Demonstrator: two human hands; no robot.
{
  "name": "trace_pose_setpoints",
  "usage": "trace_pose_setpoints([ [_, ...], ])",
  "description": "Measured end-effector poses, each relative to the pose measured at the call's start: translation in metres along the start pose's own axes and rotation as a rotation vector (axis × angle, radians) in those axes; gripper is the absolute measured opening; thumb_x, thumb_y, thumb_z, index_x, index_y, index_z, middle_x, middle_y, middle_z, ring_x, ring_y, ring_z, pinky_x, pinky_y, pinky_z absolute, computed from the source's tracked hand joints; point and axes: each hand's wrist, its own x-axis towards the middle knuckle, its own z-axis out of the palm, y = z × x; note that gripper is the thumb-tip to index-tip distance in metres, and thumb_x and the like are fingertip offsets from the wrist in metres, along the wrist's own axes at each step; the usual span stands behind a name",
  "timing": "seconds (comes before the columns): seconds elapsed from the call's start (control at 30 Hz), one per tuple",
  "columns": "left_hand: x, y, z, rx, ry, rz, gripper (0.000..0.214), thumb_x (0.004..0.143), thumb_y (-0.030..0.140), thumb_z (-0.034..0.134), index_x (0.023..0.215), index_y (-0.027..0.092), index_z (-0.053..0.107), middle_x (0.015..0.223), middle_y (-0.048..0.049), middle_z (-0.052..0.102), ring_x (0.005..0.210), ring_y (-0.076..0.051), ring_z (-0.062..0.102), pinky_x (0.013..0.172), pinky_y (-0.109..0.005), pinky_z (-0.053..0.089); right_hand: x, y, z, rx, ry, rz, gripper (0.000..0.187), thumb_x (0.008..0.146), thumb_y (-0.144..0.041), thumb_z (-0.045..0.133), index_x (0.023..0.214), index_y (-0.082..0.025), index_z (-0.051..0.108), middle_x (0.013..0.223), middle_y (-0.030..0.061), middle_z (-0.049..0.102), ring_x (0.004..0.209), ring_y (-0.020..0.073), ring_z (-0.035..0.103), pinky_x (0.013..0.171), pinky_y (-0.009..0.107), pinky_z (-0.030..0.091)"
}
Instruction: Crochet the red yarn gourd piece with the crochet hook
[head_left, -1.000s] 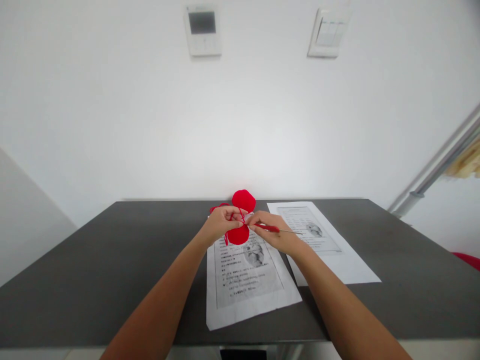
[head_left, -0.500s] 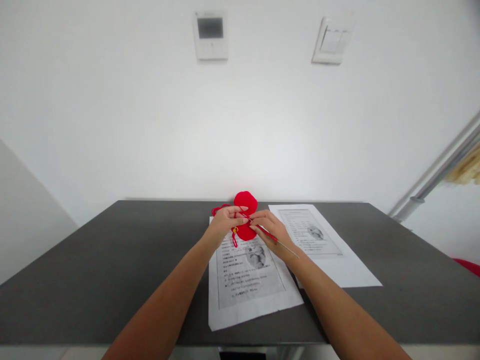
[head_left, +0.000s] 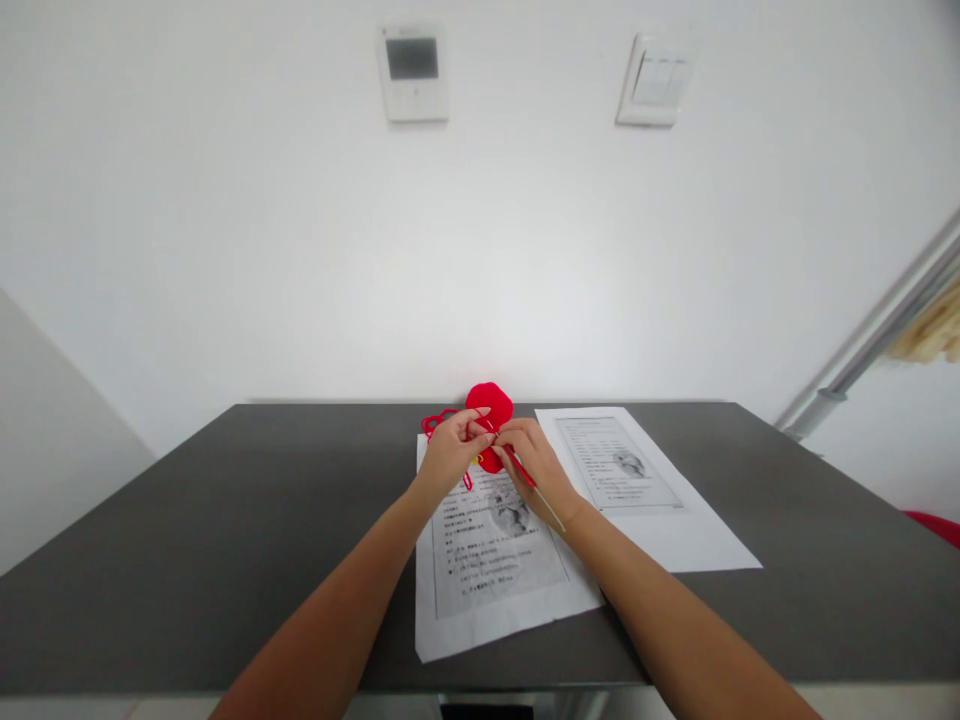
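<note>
My right hand (head_left: pixel 532 462) is closed in a pen-like grip around a crochet hook (head_left: pixel 523 470) with a red grip, its metal shaft end pointing down toward my wrist. Close beside it, my left hand (head_left: pixel 448 452) pinches red yarn (head_left: pixel 442 417), with the index finger raised and a strand running over it. The hook's tip meets the yarn between my fingertips; the stitches there are too small to make out. Behind the hands sits a rounded red bundle (head_left: pixel 489 398), seemingly yarn, with more red showing below. A small yellow piece (head_left: pixel 479 460) and a red loop (head_left: pixel 467 481) hang under my left fingers.
Two printed sheets lie on the dark table (head_left: pixel 262 540): one sheet (head_left: pixel 502 590) under my hands, another sheet (head_left: pixel 675 530) to the right. The table meets a white wall carrying a panel with a screen (head_left: pixel 414 75) and a switch plate (head_left: pixel 656 82). A grey pole (head_left: pixel 847 380) stands at right.
My right hand has turned slightly, so the hook's shaft end has swung left and points more steeply down. The yellow piece is now more hidden below my left fingers. The view has shifted slightly.
</note>
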Motion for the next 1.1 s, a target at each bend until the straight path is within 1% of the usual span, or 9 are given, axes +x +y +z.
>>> trace_pose_setpoints([
  [0.1, 0.002, 0.001, -0.005, 0.203, -0.008, 0.069, 0.040, 0.066, 0.015, 0.066, 0.106, 0.014, 0.065, 0.066, 0.0022, 0.062, 0.066, -0.014, 0.059, 0.069, -0.027, 0.045, 0.003, -0.003, -0.005, 0.001, -0.014, -0.009, 0.012, 0.090, -0.016, 0.048, 0.095, -0.022, 0.057, 0.094, 0.0086, 0.059, 0.093, 0.0217, 0.055, 0.082, 0.038, 0.048],
  [0.2, 0.002, 0.002, -0.008, 0.337, -0.028, 0.107, 0.038, 0.069, 0.014, 0.063, 0.107, 0.013, 0.065, 0.069, 0.0001, 0.064, 0.068, -0.015, 0.059, 0.071, -0.028, 0.045, 0.004, -0.005, -0.008, 0.023, 0.018, 0.011, 0.010, 0.089, -0.016, 0.051, 0.091, -0.022, 0.058, 0.091, 0.0082, 0.062, 0.092, 0.0217, 0.057, 0.081, 0.038, 0.048],
  [0.37, 0.004, 0.004, -0.015, 0.458, -0.018, 0.180, 0.032, 0.070, 0.012, 0.063, 0.100, 0.018, 0.068, 0.072, -0.0007, 0.066, 0.073, -0.017, 0.059, 0.078, -0.030, 0.045, 0.004, -0.006, -0.011, 0.123, 0.009, 0.139, 0.010, 0.088, -0.022, 0.053, 0.091, -0.024, 0.063, 0.090, 0.0063, 0.067, 0.089, 0.0213, 0.062, 0.080, 0.037, 0.049],
  [0.6, 0.006, 0.005, -0.024, 0.491, -0.080, 0.230, 0.024, 0.070, 0.014, 0.064, 0.092, 0.020, 0.071, 0.083, -0.0044, 0.068, 0.079, -0.018, 0.060, 0.084, -0.033, 0.045, 0.009, -0.004, -0.016, 0.373, 0.010, 0.479, 0.012, 0.080, -0.031, 0.064, 0.074, -0.021, 0.067, 0.071, 0.0014, 0.067, 0.067, 0.0166, 0.060, 0.064, 0.029, 0.048],
  [0.7, 0.008, 0.002, -0.027, 0.453, -0.087, 0.207, 0.020, 0.069, 0.016, 0.066, 0.088, 0.019, 0.071, 0.085, -0.0053, 0.068, 0.080, -0.018, 0.060, 0.082, -0.032, 0.045, 0.011, 0.001, -0.014, 0.581, 0.055, 0.610, 0.013, 0.075, -0.032, 0.070, 0.070, -0.020, 0.067, 0.069, 0.0007, 0.067, 0.069, 0.0165, 0.062, 0.069, 0.030, 0.050],
  [0.8, 0.011, -0.002, -0.028, 0.304, -0.115, 0.098, 0.026, 0.065, 0.018, 0.069, 0.091, 0.016, 0.071, 0.078, -0.0039, 0.067, 0.076, -0.017, 0.059, 0.076, -0.031, 0.046, 0.011, 0.004, -0.010, 0.816, 0.101, 0.722, 0.016, 0.071, -0.033, 0.073, 0.072, -0.019, 0.067, 0.072, 0.0019, 0.070, 0.070, 0.0172, 0.066, 0.073, 0.033, 0.053],
  [0.9, 0.011, -0.002, -0.029, 0.088, -0.194, -0.052, 0.033, 0.060, 0.020, 0.074, 0.092, 0.014, 0.071, 0.074, -0.0034, 0.068, 0.073, -0.016, 0.060, 0.073, -0.030, 0.046, 0.010, 0.002, -0.009, 0.866, 0.125, 0.691, 0.016, 0.073, -0.034, 0.072, 0.074, -0.019, 0.068, 0.075, 0.0028, 0.071, 0.071, 0.0176, 0.067, 0.073, 0.034, 0.054],
  [1.03, 0.008, 0.004, -0.032, -0.155, -0.346, -0.247, 0.035, 0.057, 0.021, 0.079, 0.090, 0.011, 0.071, 0.075, -0.0055, 0.069, 0.071, -0.015, 0.062, 0.071, -0.028, 0.045, 0.010, -0.007, -0.013, 0.675, 0.125, 0.515, 0.011, 0.076, -0.033, 0.070, 0.075, -0.022, 0.070, 0.076, 0.0032, 0.070, 0.074, 0.0187, 0.066, 0.073, 0.034, 0.054],
  [1.1, 0.006, 0.007, -0.034, -0.227, -0.390, -0.299, 0.036, 0.058, 0.021, 0.080, 0.092, 0.011, 0.071, 0.077, -0.0069, 0.070, 0.071, -0.014, 0.062, 0.070, -0.026, 0.045, 0.010, -0.010, -0.014, 0.588, 0.124, 0.406, 0.009, 0.079, -0.032, 0.068, 0.076, -0.023, 0.070, 0.080, 0.0043, 0.071, 0.079, 0.0204, 0.066, 0.077, 0.036, 0.053],
])
